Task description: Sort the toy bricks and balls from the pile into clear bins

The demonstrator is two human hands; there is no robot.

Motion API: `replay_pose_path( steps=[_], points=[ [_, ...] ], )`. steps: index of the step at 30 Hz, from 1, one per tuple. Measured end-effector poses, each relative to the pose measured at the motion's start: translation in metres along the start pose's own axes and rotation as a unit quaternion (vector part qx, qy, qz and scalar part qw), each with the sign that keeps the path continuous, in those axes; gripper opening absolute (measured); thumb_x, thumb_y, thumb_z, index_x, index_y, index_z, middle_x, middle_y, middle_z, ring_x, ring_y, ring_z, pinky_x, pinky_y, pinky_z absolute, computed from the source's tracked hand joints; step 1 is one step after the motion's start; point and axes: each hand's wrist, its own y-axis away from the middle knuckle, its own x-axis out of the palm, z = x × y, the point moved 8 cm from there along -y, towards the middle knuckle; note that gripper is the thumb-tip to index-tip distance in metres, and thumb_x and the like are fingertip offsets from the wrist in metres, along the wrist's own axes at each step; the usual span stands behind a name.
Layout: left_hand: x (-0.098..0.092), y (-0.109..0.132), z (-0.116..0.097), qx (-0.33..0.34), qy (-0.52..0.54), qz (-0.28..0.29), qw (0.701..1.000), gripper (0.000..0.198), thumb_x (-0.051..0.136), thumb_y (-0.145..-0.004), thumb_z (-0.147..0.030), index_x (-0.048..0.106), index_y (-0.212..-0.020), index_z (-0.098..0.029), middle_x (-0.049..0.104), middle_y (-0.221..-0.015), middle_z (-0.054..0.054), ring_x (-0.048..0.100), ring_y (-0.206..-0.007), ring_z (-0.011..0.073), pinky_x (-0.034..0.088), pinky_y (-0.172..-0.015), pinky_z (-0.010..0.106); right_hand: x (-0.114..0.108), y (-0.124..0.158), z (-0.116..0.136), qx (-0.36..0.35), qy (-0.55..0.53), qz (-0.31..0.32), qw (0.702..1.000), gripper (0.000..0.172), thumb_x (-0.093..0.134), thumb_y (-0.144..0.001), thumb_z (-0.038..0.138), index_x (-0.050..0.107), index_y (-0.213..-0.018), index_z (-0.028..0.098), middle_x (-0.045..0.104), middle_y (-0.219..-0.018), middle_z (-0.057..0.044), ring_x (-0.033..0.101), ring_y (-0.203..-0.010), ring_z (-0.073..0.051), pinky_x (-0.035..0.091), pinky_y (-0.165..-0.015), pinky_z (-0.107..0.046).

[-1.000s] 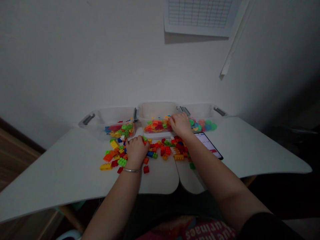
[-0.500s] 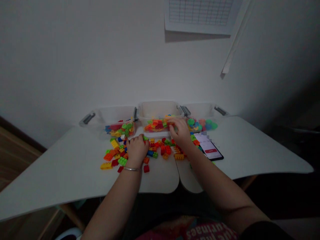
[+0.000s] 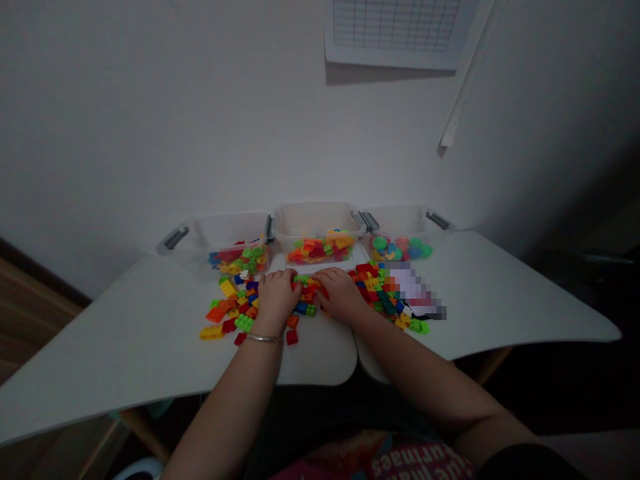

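Loose coloured bricks (image 3: 245,323) are spread over the white table (image 3: 150,347). Among them, my left hand (image 3: 276,295) rests palm down with curled fingers, a silver bangle on its wrist; what lies under its fingertips is hidden. My right hand (image 3: 340,293) reaches into the middle of the pile, fingers bent over red and orange bricks, close to my left hand. Whether it grips a brick is too small to tell. Behind both hands stands a clear middle box (image 3: 320,220) with orange, red and yellow bricks in it.
A left clear box (image 3: 225,227) holds mixed coloured pieces. In the right clear box (image 3: 403,220) are round green, blue and red pieces. A phone (image 3: 415,290), partly blurred out, lies right of the pile. A gridded paper (image 3: 393,30) hangs on the wall.
My right hand has moved from the front of the middle box down and left to the bricks on the table. My left hand has stayed nearly in place.
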Motion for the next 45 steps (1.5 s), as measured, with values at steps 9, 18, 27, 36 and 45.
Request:
replay_pose_path(
  steps=[9, 18, 27, 36, 45],
  points=[
    [0.005, 0.002, -0.017, 0.067, 0.006, 0.021, 0.998, 0.031, 0.050, -0.087, -0.029, 0.064, -0.110, -0.015, 0.070, -0.104, 0.013, 0.061, -0.101, 0.0277, 0.044, -0.092, 0.039, 0.004, -0.002, -0.006, 0.046, 0.035, 0.025, 0.998, 0.034, 0.056, -0.088, 0.024, 0.062, -0.118, 0.011, 0.066, -0.114, -0.014, 0.054, -0.112, -0.025, 0.041, -0.100, -0.039],
    [0.009, 0.000, -0.013, 0.045, 0.037, 0.039, 0.998, 0.035, 0.048, -0.087, -0.027, 0.064, -0.118, -0.019, 0.071, -0.105, 0.011, 0.063, -0.103, 0.0262, 0.045, -0.094, 0.039, 0.003, -0.007, -0.011, 0.063, 0.084, 0.004, 0.994, 0.023, 0.055, -0.089, 0.024, 0.070, -0.104, 0.014, 0.067, -0.105, -0.011, 0.053, -0.103, -0.025, 0.038, -0.098, -0.039],
    [0.009, -0.001, -0.013, 0.063, 0.093, 0.027, 0.993, 0.033, 0.051, -0.085, -0.021, 0.064, -0.115, -0.019, 0.072, -0.106, 0.008, 0.064, -0.101, 0.0232, 0.048, -0.092, 0.034, 0.006, -0.007, -0.015, 0.065, 0.096, -0.011, 0.993, 0.015, 0.059, -0.086, 0.022, 0.068, -0.097, 0.015, 0.067, -0.098, -0.010, 0.053, -0.099, -0.025, 0.038, -0.096, -0.039],
    [-0.007, 0.000, -0.013, 0.067, 0.127, -0.026, 0.989, 0.029, 0.049, -0.084, -0.020, 0.067, -0.107, -0.017, 0.072, -0.103, 0.008, 0.063, -0.100, 0.0228, 0.046, -0.094, 0.034, 0.012, -0.008, -0.019, 0.043, 0.074, -0.002, 0.996, 0.013, 0.058, -0.089, 0.022, 0.070, -0.090, 0.017, 0.070, -0.098, -0.009, 0.057, -0.096, -0.022, 0.038, -0.096, -0.038],
    [-0.050, 0.012, 0.043, -0.179, -0.020, -0.126, 0.976, 0.042, 0.045, -0.086, -0.038, 0.067, -0.111, -0.013, 0.063, -0.116, 0.019, 0.052, -0.113, 0.0362, 0.038, -0.097, 0.050, 0.011, -0.009, -0.019, 0.051, 0.057, 0.009, 0.997, 0.013, 0.058, -0.088, 0.020, 0.070, -0.091, 0.015, 0.071, -0.099, -0.008, 0.058, -0.098, -0.021, 0.040, -0.095, -0.036]
  ],
)
